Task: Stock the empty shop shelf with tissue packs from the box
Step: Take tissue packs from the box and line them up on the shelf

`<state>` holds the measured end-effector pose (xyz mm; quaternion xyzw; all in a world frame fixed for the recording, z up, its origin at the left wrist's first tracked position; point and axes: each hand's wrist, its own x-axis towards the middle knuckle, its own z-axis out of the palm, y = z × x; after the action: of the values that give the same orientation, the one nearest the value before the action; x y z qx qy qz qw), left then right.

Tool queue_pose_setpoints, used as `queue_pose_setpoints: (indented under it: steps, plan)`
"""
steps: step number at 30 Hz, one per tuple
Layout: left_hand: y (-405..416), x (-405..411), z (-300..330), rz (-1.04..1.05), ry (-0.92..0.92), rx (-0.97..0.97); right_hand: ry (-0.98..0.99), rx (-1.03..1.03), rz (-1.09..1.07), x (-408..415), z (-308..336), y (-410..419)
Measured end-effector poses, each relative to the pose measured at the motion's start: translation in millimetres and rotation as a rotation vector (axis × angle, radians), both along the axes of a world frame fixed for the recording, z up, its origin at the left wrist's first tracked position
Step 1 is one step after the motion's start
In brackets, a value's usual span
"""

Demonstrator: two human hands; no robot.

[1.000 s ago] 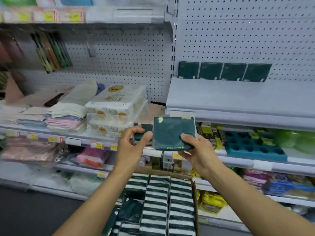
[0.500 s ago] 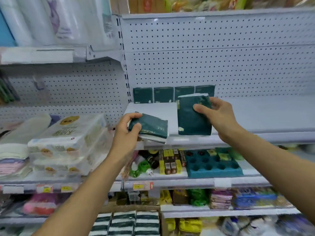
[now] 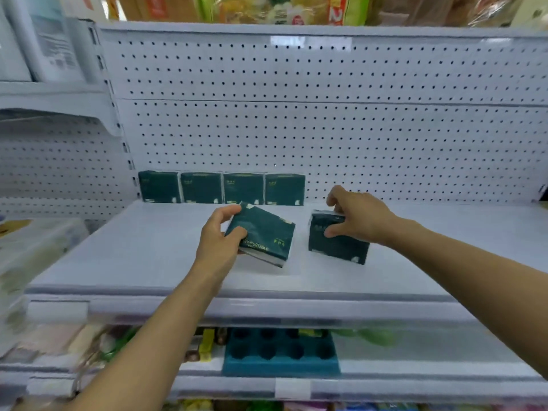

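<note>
Left shelf goods (image 3: 35, 262) blurred; top-shelf goods (image 3: 267, 8) cut off

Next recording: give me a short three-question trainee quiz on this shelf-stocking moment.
1. How many tissue packs stand in the back row against the pegboard?
2. True or false: the left hand is empty.
3. Which pack stands upright on the shelf: the left hand's pack or the right hand's pack?

Key:
1. Four.
2. False; it holds a tilted pack.
3. The right hand's.
</note>
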<state>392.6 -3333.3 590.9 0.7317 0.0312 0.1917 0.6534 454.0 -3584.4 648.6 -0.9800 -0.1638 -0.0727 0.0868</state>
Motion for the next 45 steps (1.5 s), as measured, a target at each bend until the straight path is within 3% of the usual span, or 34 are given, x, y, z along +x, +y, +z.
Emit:
queue_pose_setpoints:
  steps: [8, 20, 37, 45]
  plan:
    - [-21.3, 22.8, -12.1, 0.008, 0.043, 0.121, 0.179, 0.181, 0.077, 17.5, -14.0, -55.7]
    - [-34.4, 121.7, 6.1, -0.049, 0.124, -0.049, -0.231, 0.307, -0.109, 116.2, -50.5, -67.3]
    - [-46.8, 172.9, -6.7, -0.061, 0.161, -0.103, -0.362, 0.231, -0.003, 214.6, -69.8, -38.7]
    - [-48.4, 171.6, -7.4, -0.071, 0.160, -0.149, -0.534, 0.130, -0.010, 222.6, -74.9, -35.0]
